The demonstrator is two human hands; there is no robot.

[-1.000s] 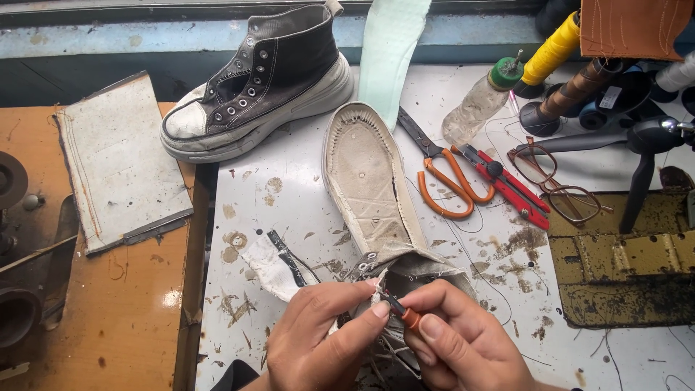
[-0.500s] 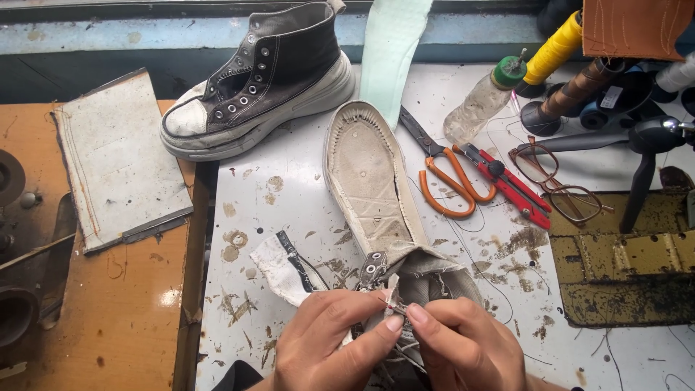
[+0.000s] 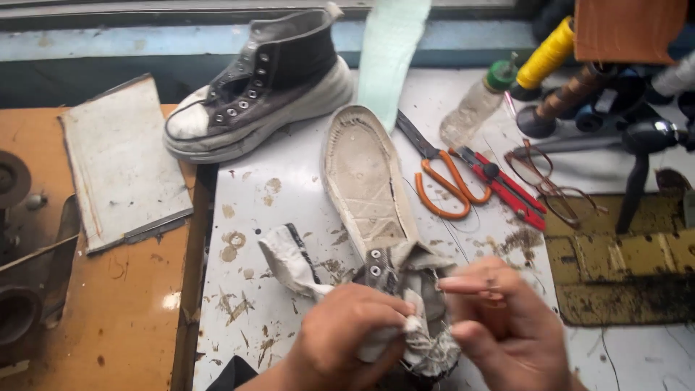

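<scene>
A worn grey sneaker (image 3: 365,174) lies sole-down on the white worktable (image 3: 268,217), toe pointing away, its frayed cloth upper (image 3: 416,279) bunched at the near end. My left hand (image 3: 347,340) grips the pale cloth of that upper from the left. My right hand (image 3: 507,326) is blurred and closes on the upper from the right, one finger stretched over the top. A loose flap of cloth (image 3: 286,261) hangs out to the left. No tool shows in either hand.
A second black high-top sneaker (image 3: 260,87) stands at the back left. Orange scissors (image 3: 449,181), red pliers (image 3: 507,188), glasses (image 3: 550,185), a plastic bottle (image 3: 474,112) and a yellow thread spool (image 3: 546,54) lie right. A grey board (image 3: 119,163) rests on the orange bench (image 3: 130,311).
The small red-handled tool seen in my right hand a second ago is out of sight. Both hands have closed tighter on the upper, and the view has shifted slightly.
</scene>
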